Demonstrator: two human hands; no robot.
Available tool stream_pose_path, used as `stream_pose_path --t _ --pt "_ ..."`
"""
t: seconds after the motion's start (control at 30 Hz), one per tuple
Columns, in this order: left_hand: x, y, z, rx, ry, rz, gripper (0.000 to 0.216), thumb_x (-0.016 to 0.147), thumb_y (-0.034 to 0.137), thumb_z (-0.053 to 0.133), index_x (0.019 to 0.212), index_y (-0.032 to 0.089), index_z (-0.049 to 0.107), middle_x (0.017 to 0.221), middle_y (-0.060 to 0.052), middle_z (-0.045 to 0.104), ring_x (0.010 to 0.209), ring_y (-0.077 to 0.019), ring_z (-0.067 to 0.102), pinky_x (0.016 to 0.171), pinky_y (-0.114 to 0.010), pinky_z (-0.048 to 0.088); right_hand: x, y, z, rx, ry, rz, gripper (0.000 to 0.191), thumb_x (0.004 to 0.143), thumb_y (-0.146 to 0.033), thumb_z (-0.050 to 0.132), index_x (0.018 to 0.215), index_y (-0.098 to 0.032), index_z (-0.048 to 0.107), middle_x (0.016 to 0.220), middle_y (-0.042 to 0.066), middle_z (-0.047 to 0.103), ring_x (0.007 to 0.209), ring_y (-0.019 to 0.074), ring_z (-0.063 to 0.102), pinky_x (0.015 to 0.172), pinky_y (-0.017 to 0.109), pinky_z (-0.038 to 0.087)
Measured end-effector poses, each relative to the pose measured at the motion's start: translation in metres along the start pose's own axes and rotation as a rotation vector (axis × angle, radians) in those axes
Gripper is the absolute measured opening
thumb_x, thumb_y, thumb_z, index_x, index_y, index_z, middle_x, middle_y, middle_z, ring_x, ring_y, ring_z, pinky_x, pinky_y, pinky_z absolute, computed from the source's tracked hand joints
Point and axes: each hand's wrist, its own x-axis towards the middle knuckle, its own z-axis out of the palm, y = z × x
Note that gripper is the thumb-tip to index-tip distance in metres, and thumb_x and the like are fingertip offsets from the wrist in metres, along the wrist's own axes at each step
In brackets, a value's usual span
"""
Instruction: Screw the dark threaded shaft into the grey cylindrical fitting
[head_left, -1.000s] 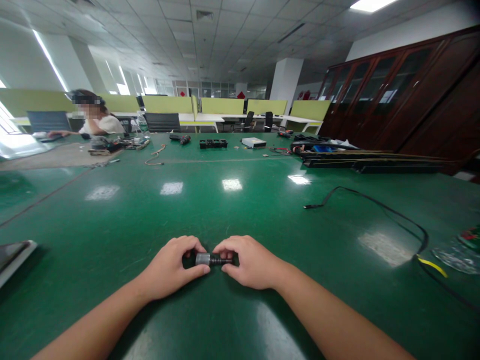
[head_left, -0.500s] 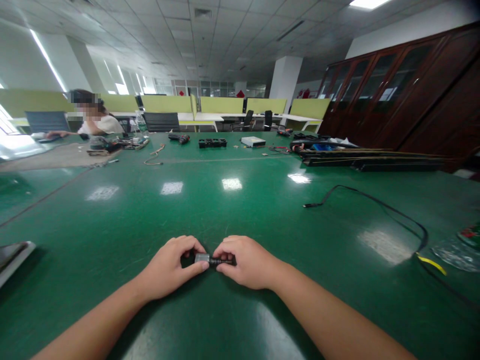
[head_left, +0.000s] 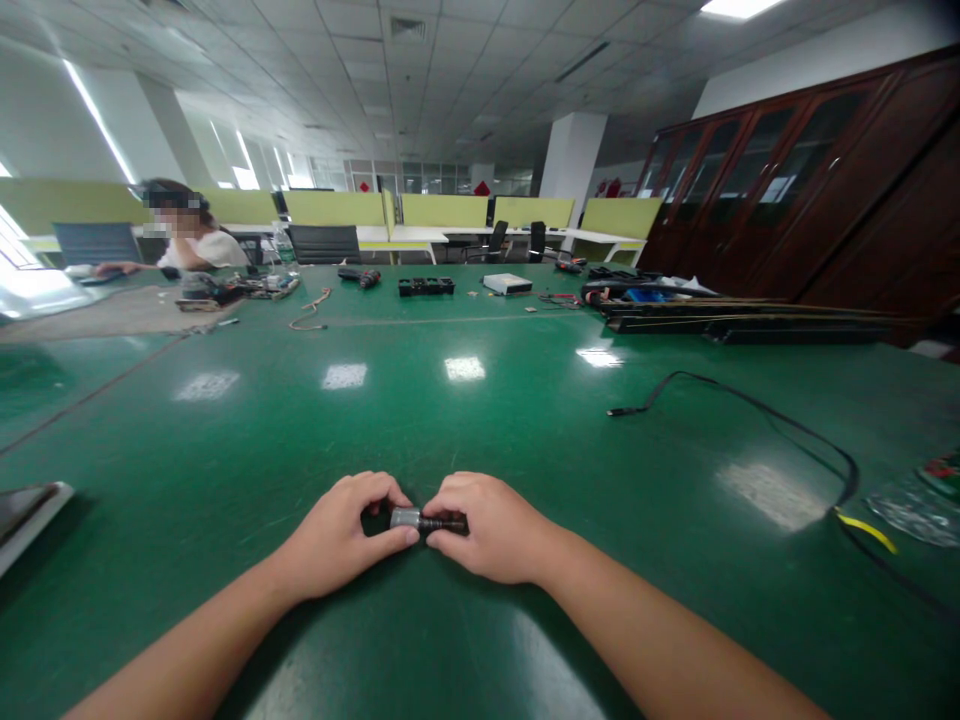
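Both my hands meet low in the middle of the green table (head_left: 480, 420), gripping one small cylindrical part (head_left: 420, 520). My left hand (head_left: 341, 535) pinches its silver metal end between thumb and fingers. My right hand (head_left: 495, 525) closes on its dark, ribbed end. The part lies level, just above or on the table surface; I cannot tell which. Fingers hide most of it.
A black cable (head_left: 750, 410) loops across the right side, ending near a yellow tag (head_left: 866, 530) and a clear bag (head_left: 911, 510). A tray edge (head_left: 30, 510) shows at the left. Long black rails (head_left: 742, 320), tools and small boxes lie at the far end, where another person (head_left: 187, 240) sits.
My right hand has slid slightly left along the part, so less of the dark end shows. The left hand holds still.
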Motion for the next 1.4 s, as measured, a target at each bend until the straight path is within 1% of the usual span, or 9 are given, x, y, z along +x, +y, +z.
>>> stream_pose_path --t 0.4,0.83,1.17,1.4 --pt "0.002 0.005 -0.003 -0.01 -0.01 -0.012 0.024 0.087 0.045 0.064 0.088 0.021 0.067 0.085 -0.001 0.066 0.081 -0.0189 0.057 0.074 -0.028 0.041 0.002 0.002 0.006 -0.052 0.018 -0.013 0.013 0.082 -0.025 0.069 0.091 -0.019 0.075 0.077 0.002 0.067 0.076 0.0162 0.057 0.072 0.028 0.04" --pt "0.001 0.006 -0.004 0.004 -0.009 -0.008 0.028 0.087 0.048 0.064 0.089 0.021 0.067 0.086 -0.001 0.067 0.082 -0.0188 0.058 0.074 -0.028 0.043 0.001 0.002 0.0 -0.048 0.0 -0.046 0.009 0.081 -0.024 0.069 0.087 -0.019 0.074 0.072 0.001 0.065 0.071 0.0149 0.056 0.068 0.027 0.039" --pt "0.002 0.004 -0.003 0.015 -0.01 -0.008 0.027 0.087 0.048 0.064 0.091 0.021 0.068 0.087 -0.001 0.068 0.082 -0.0189 0.059 0.075 -0.028 0.042 -0.003 0.005 -0.006 0.004 -0.016 0.005 0.01 0.077 -0.022 0.07 0.085 -0.018 0.074 0.072 0.0 0.065 0.068 0.0134 0.056 0.064 0.024 0.039" --pt "0.002 0.006 -0.003 0.002 -0.01 -0.005 0.027 0.085 0.047 0.065 0.09 0.021 0.068 0.087 -0.001 0.069 0.081 -0.019 0.059 0.074 -0.028 0.043 -0.005 0.006 -0.014 0.011 -0.054 0.065 0.011 0.073 -0.02 0.071 0.083 -0.018 0.076 0.072 0.001 0.065 0.066 0.0133 0.057 0.062 0.024 0.041"
